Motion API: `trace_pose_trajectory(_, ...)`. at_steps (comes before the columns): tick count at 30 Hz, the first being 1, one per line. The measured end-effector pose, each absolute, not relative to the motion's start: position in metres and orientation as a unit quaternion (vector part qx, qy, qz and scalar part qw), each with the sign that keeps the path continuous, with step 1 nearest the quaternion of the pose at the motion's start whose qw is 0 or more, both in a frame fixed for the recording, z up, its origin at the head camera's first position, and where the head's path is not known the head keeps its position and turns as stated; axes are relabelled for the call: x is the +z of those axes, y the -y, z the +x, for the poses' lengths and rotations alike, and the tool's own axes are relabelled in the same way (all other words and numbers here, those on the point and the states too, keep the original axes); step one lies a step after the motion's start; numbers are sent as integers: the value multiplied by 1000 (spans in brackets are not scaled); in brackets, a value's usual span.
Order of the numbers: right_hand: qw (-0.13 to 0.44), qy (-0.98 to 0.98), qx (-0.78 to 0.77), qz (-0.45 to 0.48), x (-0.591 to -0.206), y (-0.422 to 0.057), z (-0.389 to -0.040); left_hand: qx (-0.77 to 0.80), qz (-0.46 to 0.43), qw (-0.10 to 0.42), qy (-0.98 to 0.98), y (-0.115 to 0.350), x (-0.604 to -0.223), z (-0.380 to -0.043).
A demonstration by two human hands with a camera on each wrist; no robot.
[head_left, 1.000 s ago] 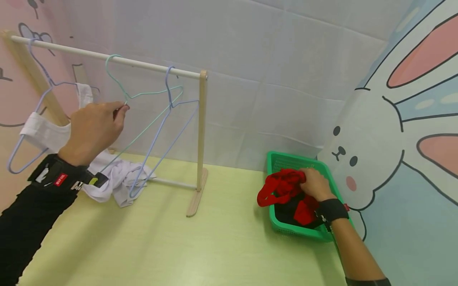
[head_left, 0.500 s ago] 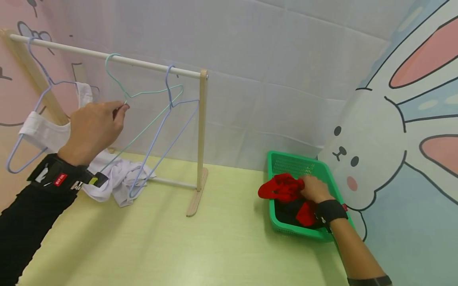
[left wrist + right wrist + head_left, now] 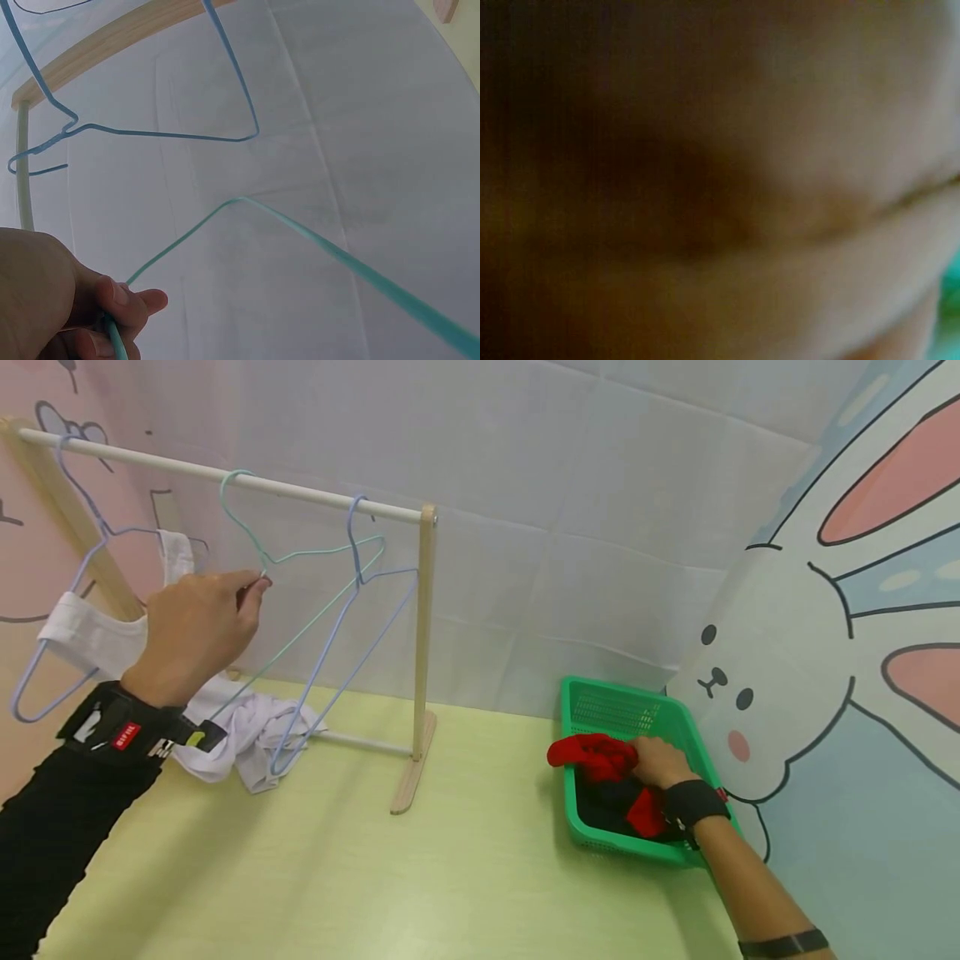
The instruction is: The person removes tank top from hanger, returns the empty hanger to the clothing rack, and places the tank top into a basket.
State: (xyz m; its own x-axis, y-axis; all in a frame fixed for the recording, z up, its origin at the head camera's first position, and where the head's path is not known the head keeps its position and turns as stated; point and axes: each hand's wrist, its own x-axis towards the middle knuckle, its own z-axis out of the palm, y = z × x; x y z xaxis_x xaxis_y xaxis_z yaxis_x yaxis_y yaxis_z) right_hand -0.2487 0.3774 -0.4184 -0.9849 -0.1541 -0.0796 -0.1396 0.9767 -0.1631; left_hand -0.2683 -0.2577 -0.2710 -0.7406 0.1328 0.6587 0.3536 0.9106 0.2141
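Note:
My left hand (image 3: 198,631) pinches a mint-green wire hanger (image 3: 318,553) just below its hook, which hangs on the rack's white bar (image 3: 172,464). In the left wrist view, thumb and fingertips close round the green wire. At the right, my right hand (image 3: 660,762) reaches into a green basket (image 3: 630,845) and grips a bunched red garment (image 3: 596,754). Part of that red cloth drapes over the basket's left rim. Dark cloth (image 3: 611,797) lies beneath it. The right fingertips are hidden by the hand and cloth; blurred skin fills most of the right wrist view.
A periwinkle hanger (image 3: 388,575) hangs on the bar right of the green one. Another periwinkle hanger (image 3: 33,672) at the left carries a white strapped garment (image 3: 93,631). Its crumpled lower part lies on the table (image 3: 480,860). The rack's wooden foot (image 3: 412,777) stands left of the basket.
The red garment's overhanging part has drawn in toward the right and flattened; its loop no longer shows. My right hand has shifted slightly lower in the basket. The left hand stays on the hanger.

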Motion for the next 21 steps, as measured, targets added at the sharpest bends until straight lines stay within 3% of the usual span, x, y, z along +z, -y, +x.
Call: trace_pose_trajectory(21,87,-991,-54,-87,-431,-380,-257,-168,-134,336,917,260,-272,-269)
